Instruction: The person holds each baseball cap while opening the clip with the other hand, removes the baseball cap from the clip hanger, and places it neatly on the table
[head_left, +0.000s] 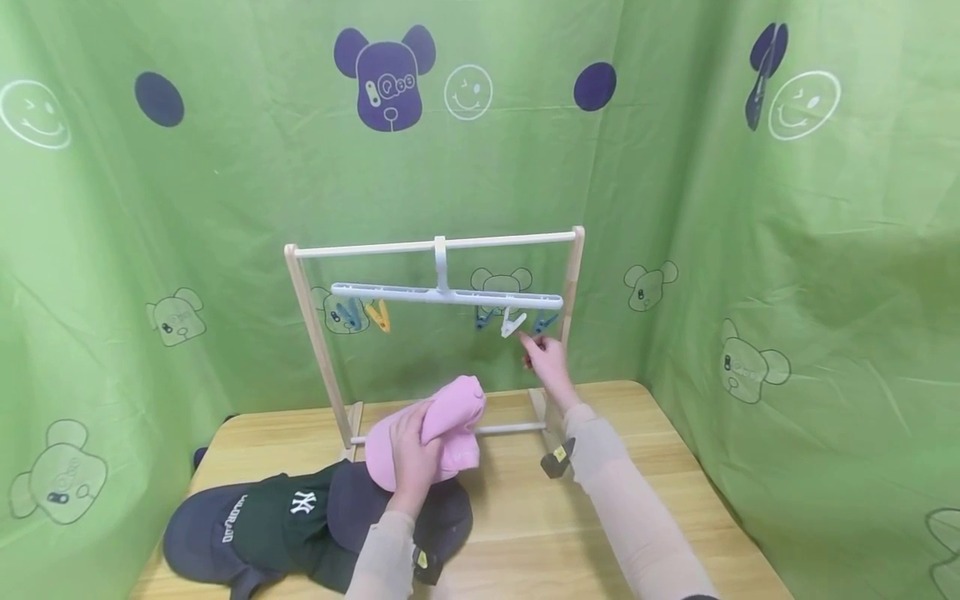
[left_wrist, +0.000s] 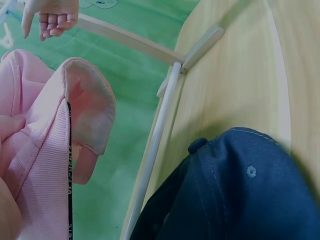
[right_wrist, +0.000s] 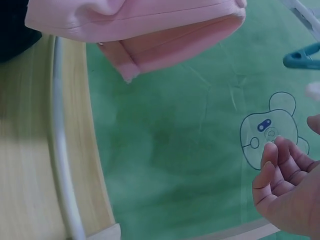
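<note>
My left hand (head_left: 414, 458) grips a pink baseball cap (head_left: 459, 408) above the table, thumb pressed on its fabric in the left wrist view. The cap's opening and back strap (left_wrist: 86, 165) show there. My right hand (head_left: 549, 367) is raised beside a white clip (head_left: 512, 323), with thumb and loosely bent fingers apart in the right wrist view. That clip hangs from a pale blue hanger (head_left: 442, 295), between two blue clips (head_left: 483, 317). A yellow clip (head_left: 379, 316) and another blue one (head_left: 348, 314) hang at the hanger's left end.
The hanger hooks onto the top bar of a wooden rack (head_left: 315, 333) standing on the wooden table (head_left: 615, 517). Dark caps lie overlapping at front left: a navy one (head_left: 197, 533), a dark green one (head_left: 258, 525), another navy one (head_left: 453, 521). Green curtains (head_left: 247, 192) surround the table.
</note>
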